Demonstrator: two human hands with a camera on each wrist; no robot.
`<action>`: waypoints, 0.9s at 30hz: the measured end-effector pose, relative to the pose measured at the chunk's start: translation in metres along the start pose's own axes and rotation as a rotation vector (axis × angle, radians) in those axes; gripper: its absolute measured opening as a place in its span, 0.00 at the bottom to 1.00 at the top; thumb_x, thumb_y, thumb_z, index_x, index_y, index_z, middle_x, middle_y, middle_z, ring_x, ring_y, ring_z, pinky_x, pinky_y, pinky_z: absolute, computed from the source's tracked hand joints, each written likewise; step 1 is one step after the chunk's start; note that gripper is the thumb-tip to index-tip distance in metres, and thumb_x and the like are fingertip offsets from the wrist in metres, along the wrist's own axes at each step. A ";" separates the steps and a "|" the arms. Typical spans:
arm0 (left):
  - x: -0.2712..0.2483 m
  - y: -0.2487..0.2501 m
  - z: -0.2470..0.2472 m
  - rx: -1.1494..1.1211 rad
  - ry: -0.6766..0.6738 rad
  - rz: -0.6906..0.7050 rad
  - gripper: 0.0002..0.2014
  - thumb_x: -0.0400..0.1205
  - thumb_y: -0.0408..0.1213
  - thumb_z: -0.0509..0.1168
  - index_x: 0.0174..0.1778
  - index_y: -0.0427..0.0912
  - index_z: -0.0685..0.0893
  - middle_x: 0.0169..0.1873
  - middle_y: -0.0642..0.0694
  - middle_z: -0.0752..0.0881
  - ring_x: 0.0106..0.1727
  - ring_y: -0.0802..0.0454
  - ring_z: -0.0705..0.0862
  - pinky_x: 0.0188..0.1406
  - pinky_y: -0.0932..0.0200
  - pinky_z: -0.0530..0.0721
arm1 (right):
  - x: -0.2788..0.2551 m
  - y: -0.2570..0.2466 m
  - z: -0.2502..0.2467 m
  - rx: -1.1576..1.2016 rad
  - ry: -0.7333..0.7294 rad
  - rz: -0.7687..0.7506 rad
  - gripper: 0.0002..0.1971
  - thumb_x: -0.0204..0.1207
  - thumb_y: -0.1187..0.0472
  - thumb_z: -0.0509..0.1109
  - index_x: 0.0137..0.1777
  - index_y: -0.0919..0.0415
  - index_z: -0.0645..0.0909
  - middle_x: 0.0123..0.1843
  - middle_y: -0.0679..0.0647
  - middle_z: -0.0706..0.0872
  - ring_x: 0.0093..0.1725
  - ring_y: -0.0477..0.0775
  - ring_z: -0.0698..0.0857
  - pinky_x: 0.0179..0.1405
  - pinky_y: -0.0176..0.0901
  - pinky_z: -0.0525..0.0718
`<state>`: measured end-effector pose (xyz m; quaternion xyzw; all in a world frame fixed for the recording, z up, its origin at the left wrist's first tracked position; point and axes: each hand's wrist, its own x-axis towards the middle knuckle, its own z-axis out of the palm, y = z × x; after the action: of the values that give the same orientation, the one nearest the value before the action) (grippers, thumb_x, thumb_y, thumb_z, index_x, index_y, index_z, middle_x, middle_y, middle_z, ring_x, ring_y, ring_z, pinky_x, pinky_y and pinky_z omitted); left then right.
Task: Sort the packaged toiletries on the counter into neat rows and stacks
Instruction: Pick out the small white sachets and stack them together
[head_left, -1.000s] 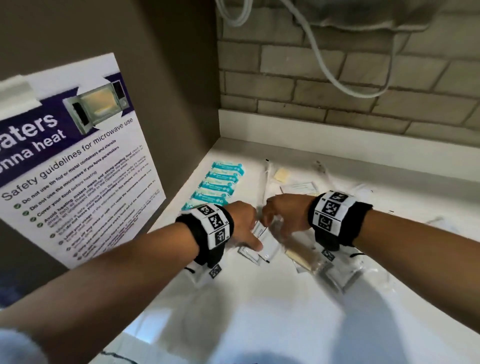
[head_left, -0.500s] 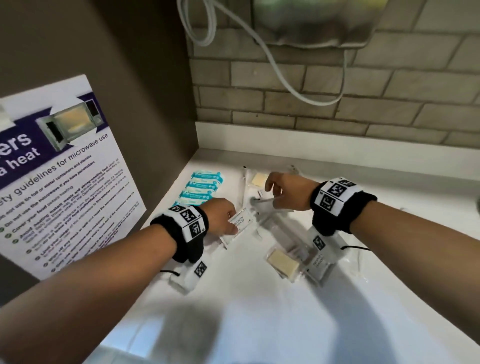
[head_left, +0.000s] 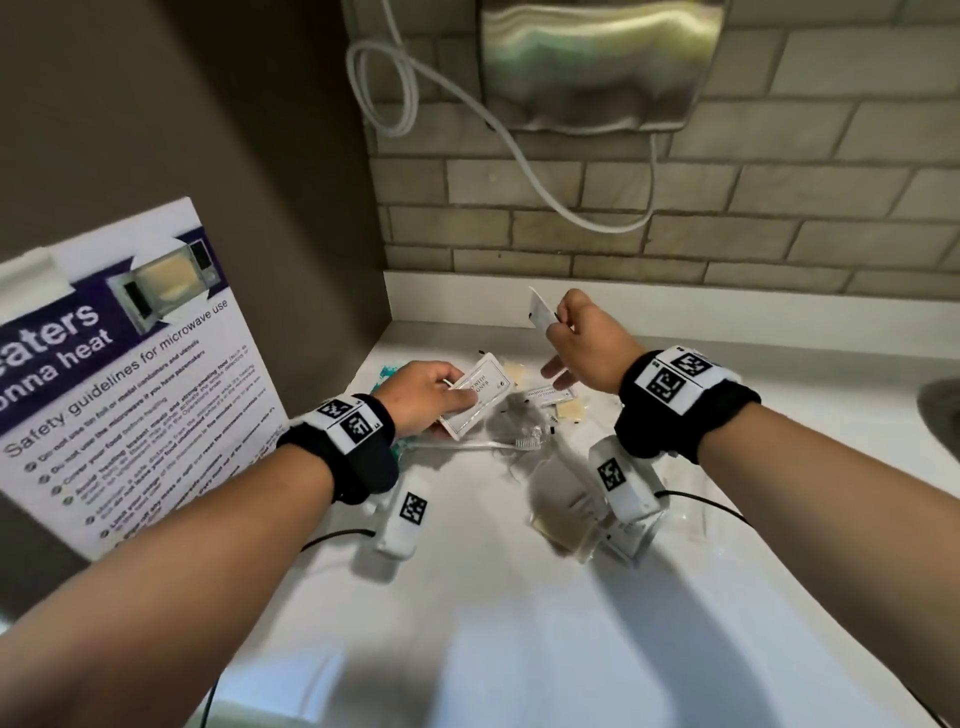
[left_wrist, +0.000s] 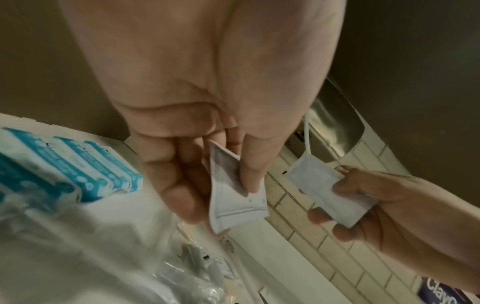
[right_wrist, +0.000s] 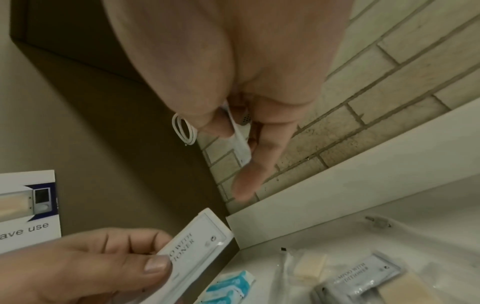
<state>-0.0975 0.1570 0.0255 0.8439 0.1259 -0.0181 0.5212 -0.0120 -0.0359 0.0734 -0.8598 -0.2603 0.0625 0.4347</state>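
Above the counter, each hand pinches one sachet between thumb and fingers.

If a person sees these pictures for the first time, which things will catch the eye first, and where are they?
First, the two raised hands: the left hand pinches a white shampoo sachet, and the right hand holds a second sachet higher, near the tiled wall. Below them, loose packets clutter the white counter. A microwave safety poster stands at the left.
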 end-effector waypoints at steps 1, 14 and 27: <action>-0.002 0.001 0.003 -0.029 -0.019 0.003 0.01 0.81 0.36 0.69 0.44 0.46 0.85 0.44 0.43 0.91 0.45 0.43 0.90 0.46 0.48 0.90 | -0.001 0.001 0.001 -0.040 0.015 -0.022 0.15 0.81 0.67 0.57 0.36 0.53 0.59 0.43 0.60 0.74 0.40 0.62 0.82 0.34 0.49 0.80; -0.005 0.030 0.009 0.017 0.136 0.033 0.11 0.77 0.31 0.66 0.55 0.45 0.84 0.44 0.37 0.90 0.37 0.49 0.84 0.30 0.62 0.78 | -0.025 0.017 -0.005 0.171 0.010 -0.206 0.21 0.64 0.74 0.70 0.41 0.45 0.72 0.54 0.65 0.82 0.39 0.64 0.81 0.33 0.52 0.82; 0.009 0.046 0.040 -0.048 0.134 0.050 0.18 0.77 0.27 0.72 0.62 0.36 0.79 0.49 0.40 0.92 0.38 0.52 0.90 0.36 0.64 0.82 | -0.022 0.057 -0.056 0.119 0.118 -0.231 0.24 0.65 0.80 0.75 0.51 0.56 0.71 0.56 0.55 0.82 0.54 0.54 0.83 0.49 0.42 0.84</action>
<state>-0.0743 0.1040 0.0465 0.8332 0.1398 0.0544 0.5322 0.0105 -0.1149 0.0607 -0.7990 -0.3273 -0.0235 0.5038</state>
